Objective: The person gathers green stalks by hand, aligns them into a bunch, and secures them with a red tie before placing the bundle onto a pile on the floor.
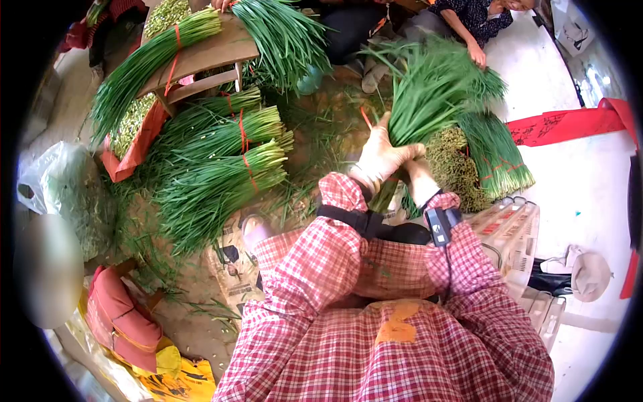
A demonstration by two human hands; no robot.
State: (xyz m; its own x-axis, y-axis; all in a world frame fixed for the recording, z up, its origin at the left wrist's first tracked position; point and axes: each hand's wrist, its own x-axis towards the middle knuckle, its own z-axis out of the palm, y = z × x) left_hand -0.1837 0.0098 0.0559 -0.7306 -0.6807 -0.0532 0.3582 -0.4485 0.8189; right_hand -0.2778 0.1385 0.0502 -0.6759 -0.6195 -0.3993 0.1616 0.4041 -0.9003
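My left hand (382, 157), in a pale glove, is wrapped round the lower part of a loose bunch of long green stalks (429, 90). The bunch fans upward and away from me, its tips blurred. A thin red tie (366, 118) sticks up beside my left hand. My right hand (418, 175) is close against the left one at the base of the bunch, its fingers partly hidden. Just right of my hands stand a brownish upright bundle (452, 164) and a green bundle with red ties (495, 157).
Several tied green bundles (224, 187) lie on the floor at left, below a wooden bench (207, 50). A co-worker's hand (476, 55) touches greens at upper right. Plastic crates (512, 244) stand right of my knees; a red padded seat (120, 318) is at lower left.
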